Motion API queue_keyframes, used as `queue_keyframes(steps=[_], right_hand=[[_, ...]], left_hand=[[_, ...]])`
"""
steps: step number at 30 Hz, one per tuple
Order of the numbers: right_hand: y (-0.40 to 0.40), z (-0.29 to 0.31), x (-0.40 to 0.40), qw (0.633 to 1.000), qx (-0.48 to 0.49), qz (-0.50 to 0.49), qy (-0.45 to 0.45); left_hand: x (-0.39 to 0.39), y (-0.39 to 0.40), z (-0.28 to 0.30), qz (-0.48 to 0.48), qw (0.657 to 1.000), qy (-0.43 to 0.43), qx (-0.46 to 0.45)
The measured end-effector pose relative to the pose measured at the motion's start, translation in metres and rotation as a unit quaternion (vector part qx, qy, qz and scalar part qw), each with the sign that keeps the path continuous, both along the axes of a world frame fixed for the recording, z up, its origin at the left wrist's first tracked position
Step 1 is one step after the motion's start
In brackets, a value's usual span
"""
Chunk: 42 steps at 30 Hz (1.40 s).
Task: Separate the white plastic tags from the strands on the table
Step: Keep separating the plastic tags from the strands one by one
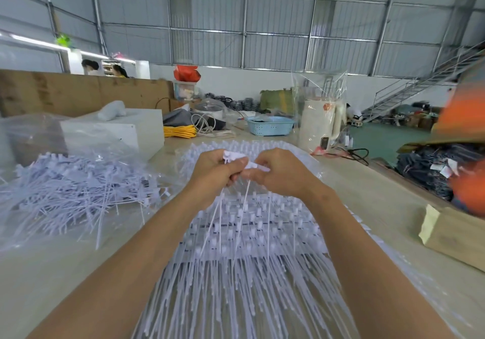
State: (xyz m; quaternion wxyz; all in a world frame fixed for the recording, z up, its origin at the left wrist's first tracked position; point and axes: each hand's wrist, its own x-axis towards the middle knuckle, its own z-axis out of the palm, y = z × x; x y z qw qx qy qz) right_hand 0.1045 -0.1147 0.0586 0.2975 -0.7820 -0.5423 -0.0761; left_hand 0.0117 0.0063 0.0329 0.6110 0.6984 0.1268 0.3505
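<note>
A wide sheet of joined white plastic tags [252,233] lies on the table in front of me, its thin strands running toward me. Both hands are raised above its far half. My left hand [215,170] grips a small bunch of white tags [232,156] whose strands hang down to the sheet. My right hand [280,173] pinches one white tag [258,167] right beside that bunch, fingertips nearly touching the left hand. On the left, a loose heap of white tags [78,189] lies on clear plastic.
A white box [118,131] stands behind the heap. Farther back are yellow cords [179,131], a blue basket [270,126] and a wrapped white jug [319,123]. A cardboard box [456,236] sits at the right table edge, with stacked jeans [430,170] beyond.
</note>
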Motion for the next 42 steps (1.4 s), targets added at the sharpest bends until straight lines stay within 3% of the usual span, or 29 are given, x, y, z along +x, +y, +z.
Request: queue_keyframes(steps=[4,11,17,23,33,35,38,39,42], right_hand=[[-0.002,-0.005,-0.001,0.999,-0.01,0.031,-0.002],[0.01,-0.019,-0.005,0.999,-0.007,-0.007,-0.046],[0.009,-0.022,-0.013,0.969,-0.036,-0.046,-0.242],[0.001,-0.003,-0.012,0.984,-0.021,-0.01,-0.174],[-0.014,0.021,-0.025,0.981,-0.093,-0.007,-0.169],[-0.025,0.035,-0.028,0.988,-0.032,-0.002,-0.153],[-0.042,0.056,-0.023,0.983,0.152,0.004,-0.103],[-0.044,0.058,-0.021,0.984,0.167,0.02,-0.066],[-0.037,0.048,-0.023,0.995,0.079,0.032,-0.051]], left_hand=[[0.0,-0.004,-0.003,-0.027,0.999,-0.001,-0.036],[0.002,-0.007,-0.008,0.066,0.997,0.032,-0.037],[-0.001,-0.001,-0.007,0.079,0.991,0.093,-0.055],[-0.003,0.001,0.006,0.02,0.988,0.093,-0.119],[0.003,0.006,0.0,0.075,0.988,0.079,-0.11],[-0.006,0.029,-0.007,0.126,0.977,0.081,-0.154],[-0.009,0.036,-0.004,0.112,0.979,0.067,-0.157],[-0.006,0.031,-0.003,0.085,0.984,0.056,-0.144],[0.005,-0.002,0.006,0.015,0.995,0.033,-0.092]])
